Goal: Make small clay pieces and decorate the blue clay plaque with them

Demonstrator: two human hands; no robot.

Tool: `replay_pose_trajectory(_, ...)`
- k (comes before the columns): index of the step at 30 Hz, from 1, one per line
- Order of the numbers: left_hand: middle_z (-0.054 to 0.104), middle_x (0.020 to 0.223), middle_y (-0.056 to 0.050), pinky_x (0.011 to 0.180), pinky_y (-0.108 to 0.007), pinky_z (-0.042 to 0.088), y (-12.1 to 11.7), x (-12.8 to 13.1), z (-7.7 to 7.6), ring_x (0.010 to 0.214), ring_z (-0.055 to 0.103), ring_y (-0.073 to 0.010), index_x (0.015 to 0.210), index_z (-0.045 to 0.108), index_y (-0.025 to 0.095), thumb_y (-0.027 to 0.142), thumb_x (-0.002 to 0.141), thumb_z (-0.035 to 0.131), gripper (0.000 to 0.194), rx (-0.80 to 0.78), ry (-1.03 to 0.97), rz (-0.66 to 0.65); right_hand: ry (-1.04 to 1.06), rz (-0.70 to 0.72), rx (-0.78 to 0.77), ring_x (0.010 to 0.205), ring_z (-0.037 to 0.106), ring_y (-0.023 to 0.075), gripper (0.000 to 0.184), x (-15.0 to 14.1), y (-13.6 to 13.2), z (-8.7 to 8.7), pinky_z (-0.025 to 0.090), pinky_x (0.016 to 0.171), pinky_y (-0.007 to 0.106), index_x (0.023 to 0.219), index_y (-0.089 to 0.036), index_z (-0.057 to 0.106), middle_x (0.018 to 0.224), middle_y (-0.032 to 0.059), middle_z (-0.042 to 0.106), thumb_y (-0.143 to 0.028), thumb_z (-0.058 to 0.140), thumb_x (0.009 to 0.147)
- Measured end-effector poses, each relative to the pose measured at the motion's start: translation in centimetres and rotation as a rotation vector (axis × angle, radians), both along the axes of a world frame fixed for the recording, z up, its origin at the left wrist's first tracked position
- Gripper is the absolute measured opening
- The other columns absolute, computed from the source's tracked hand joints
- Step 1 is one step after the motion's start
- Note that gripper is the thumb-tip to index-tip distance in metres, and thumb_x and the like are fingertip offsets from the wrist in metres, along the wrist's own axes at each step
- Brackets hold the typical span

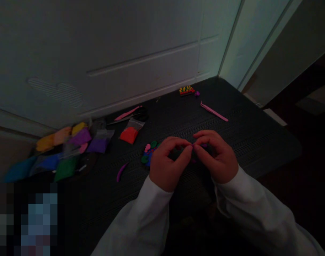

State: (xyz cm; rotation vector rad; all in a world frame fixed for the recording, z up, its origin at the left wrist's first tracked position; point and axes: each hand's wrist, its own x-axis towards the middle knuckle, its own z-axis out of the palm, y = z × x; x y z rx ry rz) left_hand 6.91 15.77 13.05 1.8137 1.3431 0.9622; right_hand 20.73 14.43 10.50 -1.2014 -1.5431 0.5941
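Between the fingertips of both hands is a tiny piece of purple clay (193, 145). My left hand (168, 165) pinches it with thumb and forefinger. From the other side, the thumb and forefinger of my right hand (218, 158) are closed on the same piece. Small purple bits (193, 161) lie on the table just beneath. Partly covered by my left hand is a round clay work (146, 157) with blue, green and pink shapes. Further left rests a curved purple clay strip (121, 172), touched by neither hand.
Several bags of coloured clay (66, 167) crowd the dark table's (162, 117) left end, with a bag of red clay (128, 135) nearer. Scissors (141, 114) lie behind it. Pink tweezers (214, 111) and a small yellow-dotted clay piece (186, 91) are toward the back right.
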Motion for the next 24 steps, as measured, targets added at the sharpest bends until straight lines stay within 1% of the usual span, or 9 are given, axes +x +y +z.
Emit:
replay_pose_trajectory(2, 0.059, 0.074, 0.001, 0.066, -0.024, 0.040, 0.1, 0.0, 0.0, 0.070, 0.053, -0.0112, 0.074, 0.060, 0.018, 0.026, 0.072, 0.055, 0.009, -0.025, -0.023, 0.011, -0.011, 0.005, 0.008, 0.091, 0.053, 0.0167, 0.008, 0.0, 0.0, 0.0, 0.042, 0.081, 0.034, 0.079, -0.018, 0.057, 0.093, 0.0059, 0.055, -0.014, 0.053, 0.073)
replay_pose_trajectory(4, 0.059, 0.072, 0.001, 0.063, -0.023, 0.039, 0.3, 0.0, -0.1, 0.066, 0.052, -0.0108, 0.073, 0.061, 0.018, 0.027, 0.071, 0.056, 0.010, -0.096, -0.072, 0.025, -0.031, -0.002, 0.038, 0.093, 0.052, 0.0168, 0.013, 0.0, 0.0, 0.2, 0.041, 0.083, 0.034, 0.084, -0.017, 0.057, 0.094, 0.0066, 0.055, -0.013, 0.052, 0.073)
replay_pose_trajectory(6, 0.059, 0.069, 0.002, 0.060, -0.022, 0.039, 0.5, -0.1, -0.2, 0.064, 0.052, -0.0101, 0.072, 0.061, 0.019, 0.028, 0.069, 0.058, 0.010, -0.202, -0.191, 0.048, -0.070, -0.018, 0.080, 0.095, 0.050, 0.0171, 0.020, 0.0, -0.1, 0.3, 0.041, 0.085, 0.034, 0.090, -0.016, 0.057, 0.097, 0.0080, 0.054, -0.011, 0.052, 0.072)
replay_pose_trajectory(8, 0.059, 0.066, 0.003, 0.059, -0.021, 0.039, 0.7, -0.1, -0.6, 0.062, 0.051, -0.0090, 0.071, 0.062, 0.019, 0.027, 0.067, 0.061, 0.009, -0.302, -0.359, 0.071, -0.123, -0.031, 0.114, 0.097, 0.049, 0.0174, 0.024, -0.1, -0.1, 0.4, 0.040, 0.086, 0.034, 0.093, -0.014, 0.057, 0.099, 0.0093, 0.054, -0.011, 0.054, 0.070)
replay_pose_trajectory(10, 0.059, 0.066, 0.004, 0.059, -0.020, 0.038, 0.8, -0.2, -0.9, 0.061, 0.050, -0.0079, 0.070, 0.062, 0.019, 0.025, 0.065, 0.063, 0.008, -0.372, -0.507, 0.074, -0.172, -0.043, 0.134, 0.097, 0.049, 0.0176, 0.026, -0.2, -0.1, 0.4, 0.040, 0.086, 0.034, 0.094, -0.013, 0.057, 0.099, 0.0102, 0.054, -0.011, 0.056, 0.068)
replay_pose_trajectory(12, 0.059, 0.065, 0.004, 0.058, -0.019, 0.037, 0.9, -0.2, -1.2, 0.059, 0.049, -0.0072, 0.069, 0.062, 0.018, 0.024, 0.064, 0.064, 0.007, -0.424, -0.588, 0.057, -0.208, -0.053, 0.143, 0.097, 0.050, 0.0178, 0.026, -0.2, -0.1, 0.3, 0.041, 0.085, 0.033, 0.093, -0.013, 0.058, 0.099, 0.0102, 0.054, -0.013, 0.058, 0.067)
replay_pose_trajectory(16, 0.057, 0.062, 0.004, 0.057, -0.020, 0.037, 0.9, -0.2, -1.3, 0.058, 0.048, -0.0069, 0.066, 0.062, 0.017, 0.023, 0.064, 0.064, 0.006, -0.472, -0.625, 0.027, -0.238, -0.069, 0.157, 0.096, 0.050, 0.0182, 0.025, -0.1, 0.0, 0.0, 0.042, 0.083, 0.034, 0.092, -0.015, 0.059, 0.100, 0.0096, 0.054, -0.016, 0.059, 0.068)
replay_pose_trajectory(24, 0.054, 0.058, 0.005, 0.057, -0.019, 0.035, 1.0, -0.1, -1.3, 0.055, 0.045, -0.0058, 0.065, 0.060, 0.017, 0.024, 0.065, 0.064, 0.008, -0.469, -0.576, 0.030, -0.243, -0.078, 0.173, 0.094, 0.052, 0.0184, 0.020, -0.1, 0.0, -0.1, 0.044, 0.081, 0.034, 0.089, -0.015, 0.060, 0.099, 0.0096, 0.055, -0.018, 0.059, 0.069)
